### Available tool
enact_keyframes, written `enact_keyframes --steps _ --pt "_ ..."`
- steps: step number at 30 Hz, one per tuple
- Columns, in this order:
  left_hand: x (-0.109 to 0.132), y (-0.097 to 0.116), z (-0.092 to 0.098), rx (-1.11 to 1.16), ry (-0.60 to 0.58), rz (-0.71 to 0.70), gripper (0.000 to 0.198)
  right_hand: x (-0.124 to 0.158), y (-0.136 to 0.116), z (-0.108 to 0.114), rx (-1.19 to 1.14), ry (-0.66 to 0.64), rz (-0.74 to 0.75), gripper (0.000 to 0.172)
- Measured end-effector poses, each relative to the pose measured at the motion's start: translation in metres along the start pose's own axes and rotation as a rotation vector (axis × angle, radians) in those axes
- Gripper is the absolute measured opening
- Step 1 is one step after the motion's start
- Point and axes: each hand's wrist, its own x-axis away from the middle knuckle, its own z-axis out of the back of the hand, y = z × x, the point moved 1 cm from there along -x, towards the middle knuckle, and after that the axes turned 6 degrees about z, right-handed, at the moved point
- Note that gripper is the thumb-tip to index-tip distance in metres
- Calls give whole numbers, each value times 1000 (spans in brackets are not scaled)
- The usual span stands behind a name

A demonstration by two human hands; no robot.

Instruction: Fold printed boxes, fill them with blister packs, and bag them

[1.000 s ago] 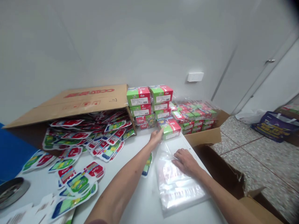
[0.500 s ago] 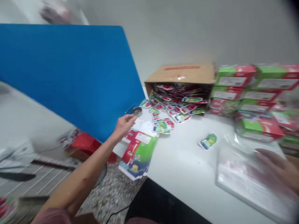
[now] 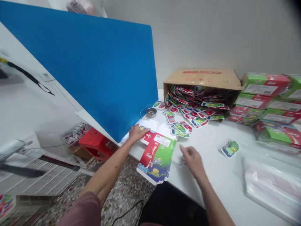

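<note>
A stack of flat printed cartons [image 3: 152,157], red and green with "Cola" and "Sprite" lettering, lies at the table's front edge and juts over it. At its upper left, my left hand [image 3: 137,132] is closed on a flat carton, with the thumb on top. My right hand [image 3: 192,160] is held just right of the stack, holding nothing, thumb apart and the other fingers partly curled. Behind the cartons stands a small round metal cup [image 3: 151,112] with a wire handle. Loose drink-printed sachets [image 3: 180,129] lie beyond the stack.
A cardboard box [image 3: 202,78] on its side spills sachets. Wrapped red-green boxes [image 3: 265,86] are stacked at the right. Clear plastic bags [image 3: 272,185] and a small sachet pile [image 3: 229,149] lie nearer. A large blue panel [image 3: 98,69] rises at left; a red stool [image 3: 95,144] stands below.
My left hand has left the metal cup, which now stands on the table, and moved to the cartons. My right hand has come left from the plastic bags. The view has shifted.
</note>
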Motion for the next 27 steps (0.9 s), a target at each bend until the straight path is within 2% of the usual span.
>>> enact_keyframes --steps 2,5,10,16,20,22,25,27 --pt "-4 0 -5 -52 -27 -18 88 -12 -3 -43 104 -21 -37 54" --pt "-4 0 -10 -90 -39 -30 84 -29 -5 -70 347 40 -63 53" --pt "7 0 -13 -60 -34 -70 71 -36 1 -73 494 78 7 46" --pt "10 1 -17 -36 3 -39 81 -24 6 -77 549 106 99 42" --pt "9 1 -15 -29 3 -50 79 -19 5 -68 545 200 161 33" --pt "11 0 -15 -25 9 -57 80 -18 7 -62 474 211 146 33" --pt "19 -3 -17 -26 16 -56 79 -22 11 -61 327 207 21 44" --pt "24 -5 -19 -25 28 -59 80 -26 13 -65 271 209 2 48"
